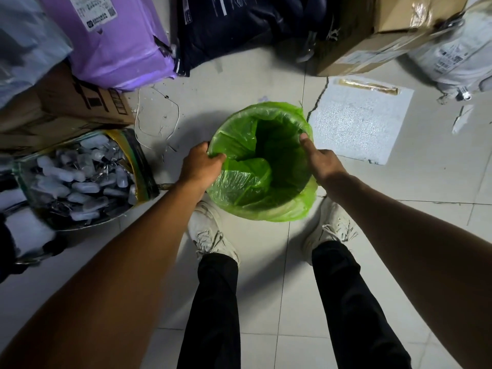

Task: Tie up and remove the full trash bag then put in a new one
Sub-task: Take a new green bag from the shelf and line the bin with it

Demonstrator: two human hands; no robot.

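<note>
A bright green trash bag (247,187) lines a round bin standing on the tiled floor between my feet. Its edge is folded over the bin's rim all round, and the inside looks dark and hollow. My left hand (201,166) grips the bag's edge at the left rim, fingers curled over it. My right hand (320,161) rests on the right rim with its thumb pressing the plastic inward. The bin itself is hidden under the bag.
A clear bag of small white items (80,179) sits to the left. Cardboard boxes (64,110), a purple parcel (119,41), a black parcel (239,25) and a taped carton (372,30) crowd the far side. A white foam sheet (359,123) lies at right.
</note>
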